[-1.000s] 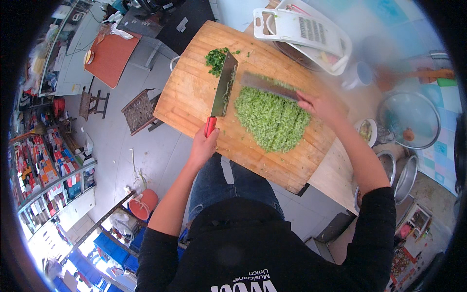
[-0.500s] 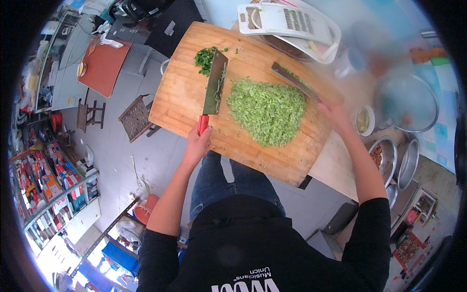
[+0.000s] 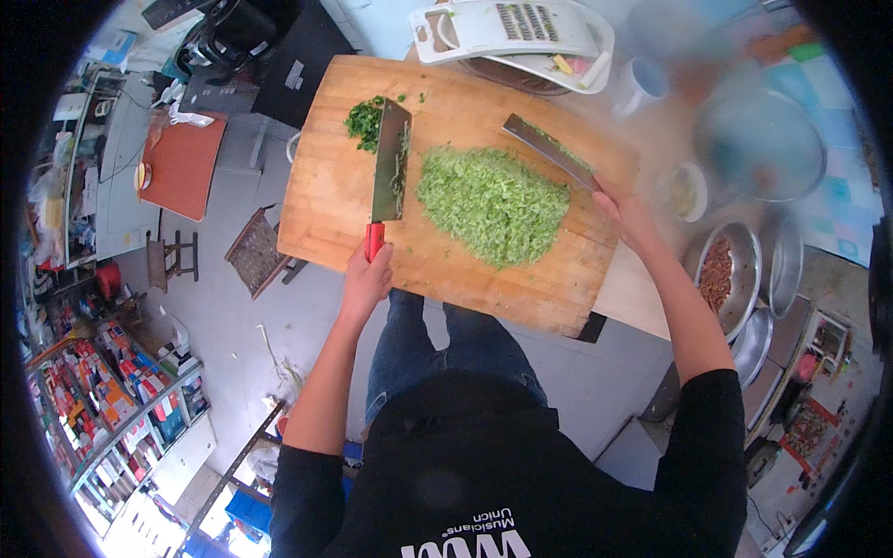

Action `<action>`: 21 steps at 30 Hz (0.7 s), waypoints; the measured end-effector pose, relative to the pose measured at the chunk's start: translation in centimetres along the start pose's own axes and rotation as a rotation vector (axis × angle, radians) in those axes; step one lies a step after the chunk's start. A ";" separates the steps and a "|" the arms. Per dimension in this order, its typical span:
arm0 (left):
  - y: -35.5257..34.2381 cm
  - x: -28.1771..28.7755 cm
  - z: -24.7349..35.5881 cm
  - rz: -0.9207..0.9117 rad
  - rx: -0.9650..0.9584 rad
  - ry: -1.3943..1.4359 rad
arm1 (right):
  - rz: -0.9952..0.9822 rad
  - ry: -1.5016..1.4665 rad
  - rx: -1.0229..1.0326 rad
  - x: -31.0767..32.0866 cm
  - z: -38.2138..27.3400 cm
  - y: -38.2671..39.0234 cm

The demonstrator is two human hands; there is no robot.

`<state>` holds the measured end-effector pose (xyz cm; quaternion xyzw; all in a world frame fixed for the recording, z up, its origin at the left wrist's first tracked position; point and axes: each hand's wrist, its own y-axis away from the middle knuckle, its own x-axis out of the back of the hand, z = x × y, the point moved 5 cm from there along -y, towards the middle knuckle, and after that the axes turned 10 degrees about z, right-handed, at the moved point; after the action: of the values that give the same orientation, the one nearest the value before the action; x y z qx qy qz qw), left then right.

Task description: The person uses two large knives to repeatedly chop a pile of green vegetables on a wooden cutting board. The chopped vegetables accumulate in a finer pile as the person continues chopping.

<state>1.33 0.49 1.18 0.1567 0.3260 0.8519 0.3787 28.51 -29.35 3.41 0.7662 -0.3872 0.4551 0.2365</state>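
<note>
My left hand (image 3: 369, 272) grips the red handle of a cleaver (image 3: 391, 158); its broad blade has green shreds stuck to it and stands between two heaps on the wooden cutting board (image 3: 446, 93). To the blade's left lies a small pile of chopped dark green herbs (image 3: 365, 124), partly hidden by the blade. A larger mound of finely chopped pale green vegetable (image 3: 493, 206) spreads over the board's middle. My right hand (image 3: 628, 216) is closed on the near end of a second cleaver (image 3: 551, 151), its blade slanting up and left beyond the mound; its handle is hidden in my fingers.
Behind the board a white grater (image 3: 512, 33) rests on a tray. On the right stand a white cup (image 3: 640, 86), a small bowl (image 3: 686, 192), a glass lid (image 3: 763, 144) and a metal bowl of brown bits (image 3: 726, 279). A low stool (image 3: 256, 251) is on the floor left.
The whole scene has shifted a little left in view. Both hands keep hold of their cleavers, and the two heaps look the same.
</note>
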 end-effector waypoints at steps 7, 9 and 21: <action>-0.5 0.8 0.6 -0.024 -0.020 -0.017 | -0.103 -0.215 -0.077 0.0 -6.5 6.4; -0.8 1.5 0.8 -0.025 0.001 -0.063 | -0.237 -0.342 -0.221 0.1 -8.9 8.7; -1.4 2.4 1.4 -0.084 0.011 -0.104 | -0.774 -0.446 -0.297 -7.7 -10.4 8.5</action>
<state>1.18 3.59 1.30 0.1889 0.3169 0.8242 0.4297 14.09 -24.02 1.58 0.8911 -0.1755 0.0976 0.4070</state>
